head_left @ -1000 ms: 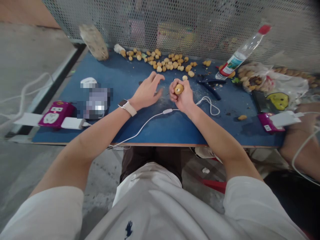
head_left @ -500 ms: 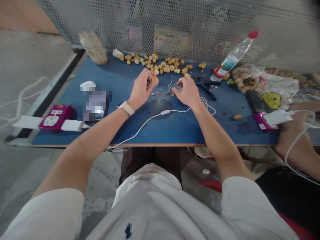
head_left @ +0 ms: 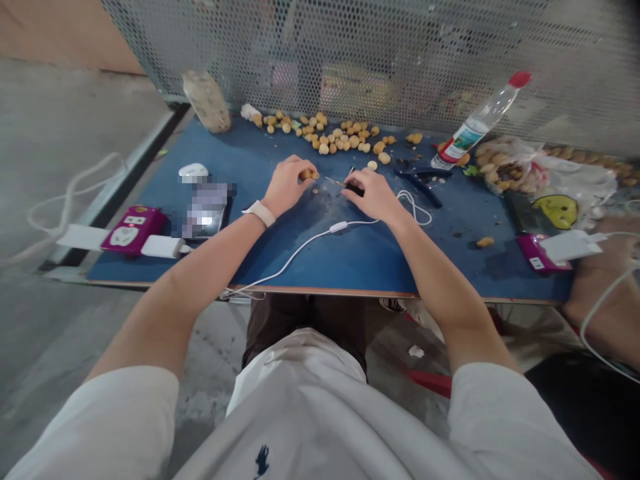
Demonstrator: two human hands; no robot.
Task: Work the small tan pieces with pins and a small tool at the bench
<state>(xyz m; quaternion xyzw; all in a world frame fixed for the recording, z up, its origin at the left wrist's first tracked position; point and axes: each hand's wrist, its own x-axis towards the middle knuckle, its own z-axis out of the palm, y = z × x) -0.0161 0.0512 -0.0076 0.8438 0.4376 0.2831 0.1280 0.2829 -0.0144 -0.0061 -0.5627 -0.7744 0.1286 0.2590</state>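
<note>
Tan nut-like piece (head_left: pixel 310 175), head view: pinched in the left hand (head_left: pixel 287 181) above the desk (head_left: pixel 360 267); probably light, hard-shelled, apt to roll; best gripped round its sides. Right hand (head_left: pixel 373 193), apart, wrapped on one slim tool (head_left: pixel 343 185). Counted: one red-capped bottle (head_left: pixel 466 138), two purple sockets (head_left: pixel 134 229); loose pieces (head_left: pixel 339 138) too crowded.

Left hand (head_left: pixel 291 185) pinched, right hand (head_left: pixel 369 191) curled in grip, arms (head_left: pixel 210 270) extended forward.

The person wears a white short-sleeved shirt (head_left: pixel 310 407) with a small dark-blue emblem (head_left: pixel 262 460), dark brown trousers (head_left: pixel 300 327), and a watch with a pale band (head_left: pixel 261 213) on the left wrist.
</note>
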